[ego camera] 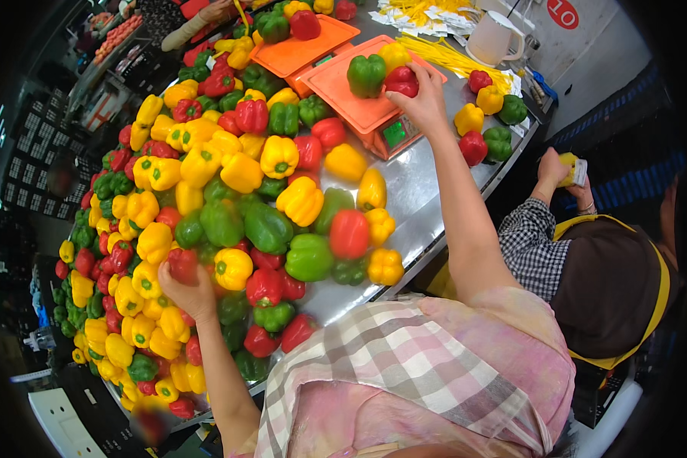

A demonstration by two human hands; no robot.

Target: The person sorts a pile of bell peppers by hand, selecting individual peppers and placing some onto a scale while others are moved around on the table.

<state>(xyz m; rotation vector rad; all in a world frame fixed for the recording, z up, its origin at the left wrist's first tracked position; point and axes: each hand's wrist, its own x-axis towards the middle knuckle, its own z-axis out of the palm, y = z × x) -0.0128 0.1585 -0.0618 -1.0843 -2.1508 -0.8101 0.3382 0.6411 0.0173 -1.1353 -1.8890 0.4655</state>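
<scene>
My right hand [426, 103] has its fingers around a red bell pepper [402, 82] on the orange tray [336, 86] of a digital scale. Beside it on that tray sit a green bell pepper [366, 76] and a yellow one [395, 55]. The scale's display [394, 133] glows green; its reading is too small to tell. Over the big heap of red, yellow and green bell peppers [240, 172], my left hand [190, 295] grips another red bell pepper [182, 267], slightly blurred.
A second orange scale tray [306, 48] bears peppers. Yellow mesh bags [452, 54] with white tags lie near a white kettle [488, 40]. Several peppers [484, 117] sit at the metal table's [409, 200] right edge. One co-worker [601, 275] holds a yellow packed item; another person's arm [194, 28] reaches in.
</scene>
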